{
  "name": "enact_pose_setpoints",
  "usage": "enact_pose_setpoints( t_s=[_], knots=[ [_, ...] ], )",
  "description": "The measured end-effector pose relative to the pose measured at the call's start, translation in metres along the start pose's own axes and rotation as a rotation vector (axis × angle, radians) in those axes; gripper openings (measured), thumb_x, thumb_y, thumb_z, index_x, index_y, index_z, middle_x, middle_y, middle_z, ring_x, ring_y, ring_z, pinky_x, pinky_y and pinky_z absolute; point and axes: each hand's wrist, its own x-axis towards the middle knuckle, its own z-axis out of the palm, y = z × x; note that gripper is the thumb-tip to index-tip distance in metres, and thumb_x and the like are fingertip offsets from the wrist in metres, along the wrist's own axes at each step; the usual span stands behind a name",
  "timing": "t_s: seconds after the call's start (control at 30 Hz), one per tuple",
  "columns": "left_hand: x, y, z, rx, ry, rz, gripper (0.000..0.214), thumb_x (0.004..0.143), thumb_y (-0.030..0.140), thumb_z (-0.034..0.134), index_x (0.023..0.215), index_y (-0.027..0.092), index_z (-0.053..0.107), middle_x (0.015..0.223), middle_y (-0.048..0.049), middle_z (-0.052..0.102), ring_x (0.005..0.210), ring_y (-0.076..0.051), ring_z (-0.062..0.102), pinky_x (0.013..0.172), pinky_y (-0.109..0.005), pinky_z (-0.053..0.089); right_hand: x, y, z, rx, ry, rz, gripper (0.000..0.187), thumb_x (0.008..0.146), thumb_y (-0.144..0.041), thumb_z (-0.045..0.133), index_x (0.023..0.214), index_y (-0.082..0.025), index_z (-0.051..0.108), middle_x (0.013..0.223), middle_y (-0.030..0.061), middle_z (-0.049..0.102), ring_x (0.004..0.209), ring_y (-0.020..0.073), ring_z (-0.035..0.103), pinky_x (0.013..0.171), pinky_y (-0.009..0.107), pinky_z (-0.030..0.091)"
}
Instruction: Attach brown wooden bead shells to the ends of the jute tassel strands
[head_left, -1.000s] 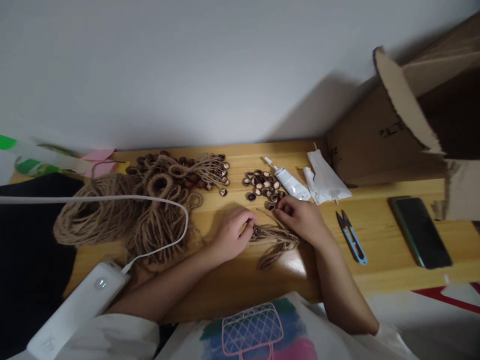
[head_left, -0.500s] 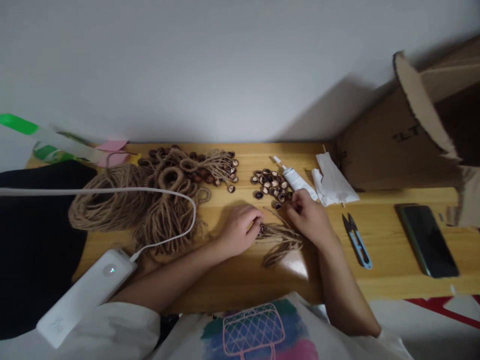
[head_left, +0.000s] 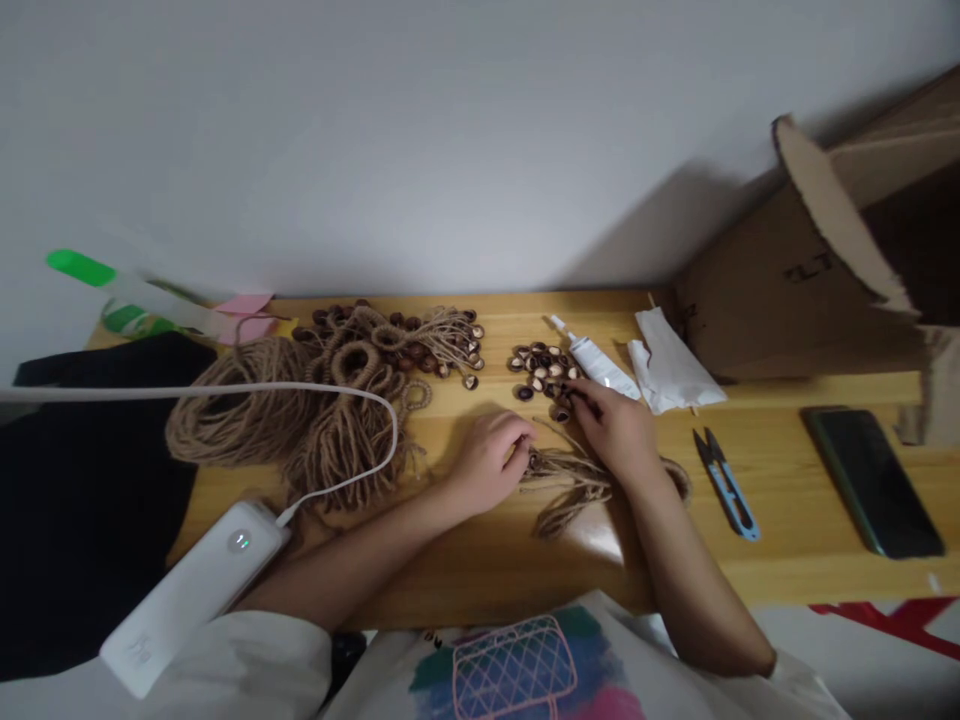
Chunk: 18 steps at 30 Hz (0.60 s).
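Fingertips of the right hand (head_left: 619, 430) now rest on the near edge of the loose bead pile (head_left: 540, 368), just above centre frame. A second ago this hand lay lower, against the twine bundle (head_left: 570, 480); it has since advanced up the frame to the beads. The fingers are drawn together at the tips. Whether a bead is actually caught between them cannot be told.

The left hand (head_left: 491, 460) has not shifted. It is curled, thumb against fingers, pinching the left end of the twine bundle, which lies flat on the table (head_left: 480, 570) at centre frame, between the two hands and partly under the right wrist.

Judgement: the bundle is held steady by one hand while attention has passed from cord to beads.

Just right of the pile lie a glue tube (head_left: 600, 365) and a white wrapper (head_left: 675, 375). Further right are thread snips (head_left: 726, 482), a phone (head_left: 874, 480) and a cardboard box (head_left: 787, 290). Left of centre sit beaded twine pieces (head_left: 397, 345), a jute coil (head_left: 247, 410), a white cable (head_left: 225, 392) and a power bank (head_left: 195, 600).
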Motion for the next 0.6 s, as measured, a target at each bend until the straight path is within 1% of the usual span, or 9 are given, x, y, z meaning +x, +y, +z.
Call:
enact_pose_setpoints(
  t_s=[0.17,0.33,0.47,0.6],
  knots=[
    [0.000,0.000,0.000,-0.016,0.004,-0.027,0.016,0.082,0.006,0.048,0.088,0.017,0.057,0.084,-0.0045,0.064,0.079,-0.017,0.059,0.072,-0.030,0.048,0.000,0.000,-0.002,0.021,-0.025,-0.002,0.027,0.087,-0.028,0.051,0.104,-0.025,0.072,0.100,0.0023,0.073,0.089,0.0219,0.069,0.071,0.028,0.049],
    [0.000,0.001,0.001,-0.018,-0.008,-0.040,0.016,0.082,0.006,0.048,0.088,0.018,0.057,0.086,-0.0048,0.064,0.081,-0.017,0.059,0.073,-0.031,0.048,-0.001,0.001,-0.001,0.053,-0.023,0.006,0.027,0.086,-0.028,0.052,0.106,-0.026,0.071,0.102,0.0017,0.072,0.089,0.0211,0.069,0.072,0.028,0.048],
    [-0.001,0.001,0.001,-0.016,-0.008,-0.042,0.015,0.082,0.007,0.047,0.088,0.017,0.057,0.085,-0.0048,0.064,0.080,-0.017,0.058,0.072,-0.030,0.048,-0.004,0.000,-0.004,0.095,-0.013,0.008,0.026,0.085,-0.029,0.053,0.102,-0.023,0.072,0.094,0.0029,0.073,0.076,0.0182,0.068,0.067,0.026,0.046],
    [-0.001,0.001,0.001,-0.016,-0.011,-0.042,0.015,0.083,0.007,0.047,0.087,0.017,0.058,0.084,-0.0046,0.064,0.079,-0.017,0.058,0.072,-0.031,0.048,-0.003,-0.006,-0.017,0.071,0.044,0.026,0.028,0.086,-0.031,0.052,0.103,-0.022,0.071,0.086,0.0041,0.073,0.066,0.0158,0.065,0.061,0.024,0.042]
  ],
)
